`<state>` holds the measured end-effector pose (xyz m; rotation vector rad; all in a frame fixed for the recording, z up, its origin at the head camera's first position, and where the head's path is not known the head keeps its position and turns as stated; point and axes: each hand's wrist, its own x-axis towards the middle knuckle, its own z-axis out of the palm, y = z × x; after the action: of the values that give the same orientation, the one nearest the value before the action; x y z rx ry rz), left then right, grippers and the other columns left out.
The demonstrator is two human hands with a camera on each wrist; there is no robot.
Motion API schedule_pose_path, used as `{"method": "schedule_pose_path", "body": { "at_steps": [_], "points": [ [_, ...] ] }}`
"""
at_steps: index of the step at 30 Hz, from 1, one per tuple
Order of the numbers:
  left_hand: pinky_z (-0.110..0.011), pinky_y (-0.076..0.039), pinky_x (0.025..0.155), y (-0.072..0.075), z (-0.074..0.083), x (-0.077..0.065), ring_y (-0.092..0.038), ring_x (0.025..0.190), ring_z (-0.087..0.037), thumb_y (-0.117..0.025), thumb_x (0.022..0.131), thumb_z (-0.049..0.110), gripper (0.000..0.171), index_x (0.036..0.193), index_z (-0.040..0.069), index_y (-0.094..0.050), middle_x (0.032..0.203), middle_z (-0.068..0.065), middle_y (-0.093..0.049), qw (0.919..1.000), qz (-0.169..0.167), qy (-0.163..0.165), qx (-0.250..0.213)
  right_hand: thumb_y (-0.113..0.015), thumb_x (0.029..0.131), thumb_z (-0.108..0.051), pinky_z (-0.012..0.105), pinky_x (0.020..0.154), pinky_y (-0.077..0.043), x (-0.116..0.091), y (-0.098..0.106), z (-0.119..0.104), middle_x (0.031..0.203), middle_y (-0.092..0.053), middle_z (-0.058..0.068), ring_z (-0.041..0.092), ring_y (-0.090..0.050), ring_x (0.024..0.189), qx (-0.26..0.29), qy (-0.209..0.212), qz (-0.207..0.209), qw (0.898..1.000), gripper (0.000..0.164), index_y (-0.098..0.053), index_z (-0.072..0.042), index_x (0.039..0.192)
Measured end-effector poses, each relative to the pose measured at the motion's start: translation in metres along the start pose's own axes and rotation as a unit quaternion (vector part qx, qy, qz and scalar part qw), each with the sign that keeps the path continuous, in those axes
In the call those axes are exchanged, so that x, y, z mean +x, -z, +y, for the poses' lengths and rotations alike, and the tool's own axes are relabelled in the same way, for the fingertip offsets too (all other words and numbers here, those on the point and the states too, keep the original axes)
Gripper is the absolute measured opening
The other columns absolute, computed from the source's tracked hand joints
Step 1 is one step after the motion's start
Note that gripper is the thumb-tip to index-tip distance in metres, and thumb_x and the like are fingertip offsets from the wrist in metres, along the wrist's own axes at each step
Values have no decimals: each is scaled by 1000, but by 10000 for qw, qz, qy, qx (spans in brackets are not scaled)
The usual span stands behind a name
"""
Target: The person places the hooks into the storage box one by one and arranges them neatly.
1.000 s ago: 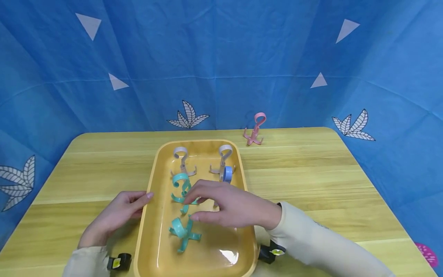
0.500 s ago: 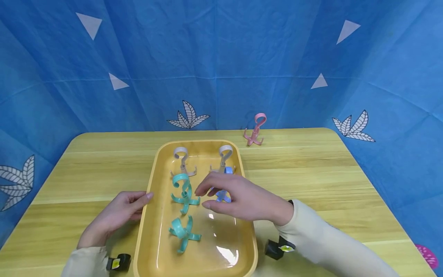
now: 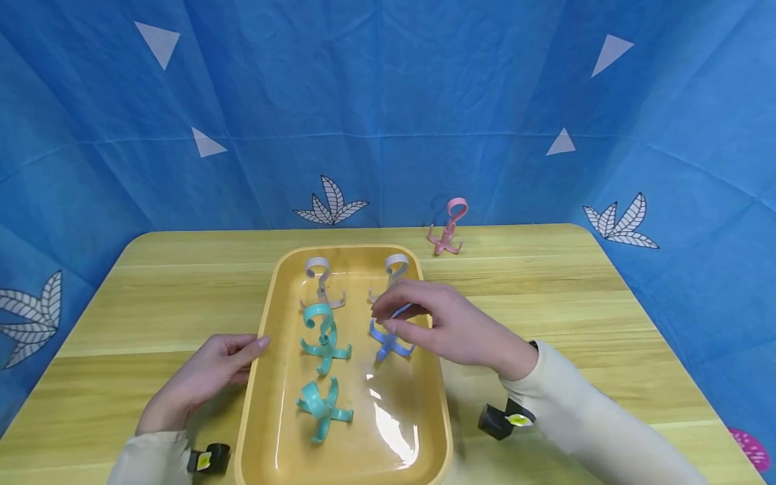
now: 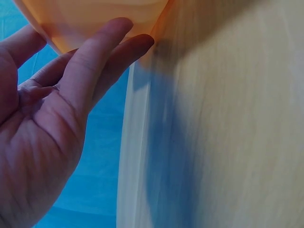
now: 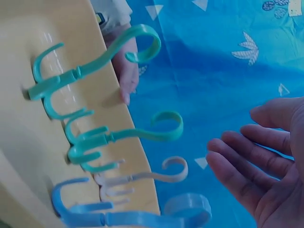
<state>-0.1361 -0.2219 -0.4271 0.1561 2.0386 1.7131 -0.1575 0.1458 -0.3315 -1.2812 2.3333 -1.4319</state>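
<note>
A yellow-orange tray [image 3: 345, 465] holds several four-pronged swivel hooks, standing prongs down. My left hand [image 3: 209, 377] grips its left rim, thumb on the edge and fingers against the outer wall [image 4: 85, 23]. My right hand [image 3: 455, 323] hovers over the tray's right side, fingers curved with a gap to the thumb. Closest to it is a blue hook [image 3: 388, 347], its loop covered by the fingers in the head view. From the right wrist, the hand stands apart from the blue hook's loop [image 5: 187, 209]. Two teal hooks [image 3: 325, 351] stand front to back on the left.
At the tray's far end stand two greyish hooks [image 3: 322, 296], the right one partly behind my right hand. A pink hook [image 3: 446, 237] stands on the wooden table [image 3: 521, 289] beyond the tray's back right corner. A blue cloth [image 3: 376, 101] hangs behind the table.
My right hand has moved from above the teal hooks rightward and slightly back, to the blue hook. More of the teal hooks shows. The left hand stays on the rim.
</note>
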Motion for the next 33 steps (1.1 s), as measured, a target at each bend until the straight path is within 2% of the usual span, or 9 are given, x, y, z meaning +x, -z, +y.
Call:
{"method": "schedule_pose_path", "body": {
  "at_steps": [8, 14, 24, 30, 33],
  "points": [
    [-40, -56, 85, -1, 1, -1, -65, 105, -28, -51, 105, 29, 52, 126, -18, -53, 122, -26, -59, 10000, -13, -10, 18, -62, 96, -2, 33, 88, -54, -4, 16, 7, 110, -66, 0, 15, -63, 101, -74, -5, 425, 9991, 18, -67, -8, 113],
    [-40, -56, 84, 0, 2, -2, -65, 104, -30, -50, 105, 29, 51, 125, -18, -53, 119, -26, -61, 10000, -22, -33, 42, -63, 95, 1, 34, 86, -55, -6, 26, 14, 106, -68, 1, 17, -65, 98, -127, -283, 945, 9950, 18, -68, -5, 111],
    [-39, -56, 85, 0, 1, -1, -64, 106, -30, -51, 105, 31, 54, 130, -17, -51, 122, -25, -60, 9999, 45, 74, 126, -66, 94, -3, 33, 88, -53, -6, 44, 38, 108, -67, 5, 17, -64, 100, -265, -751, 1957, 9774, 17, -68, -3, 111],
    [-38, -56, 85, -2, 2, 0, -62, 110, -29, -52, 104, 34, 60, 136, -16, -46, 128, -26, -56, 9993, 223, 220, 193, -67, 95, -6, 32, 90, -52, -3, 53, 49, 113, -66, 11, 20, -64, 100, -299, -775, 2224, 9714, 23, -67, -1, 117],
    [-38, -56, 86, -3, 2, 0, -61, 111, -30, -53, 103, 34, 62, 137, -16, -44, 130, -26, -56, 9990, 287, 274, 213, -68, 94, -9, 33, 92, -51, -2, 58, 55, 113, -65, 9, 20, -63, 102, -408, -868, 2366, 9669, 24, -67, -3, 117]
  ]
}}
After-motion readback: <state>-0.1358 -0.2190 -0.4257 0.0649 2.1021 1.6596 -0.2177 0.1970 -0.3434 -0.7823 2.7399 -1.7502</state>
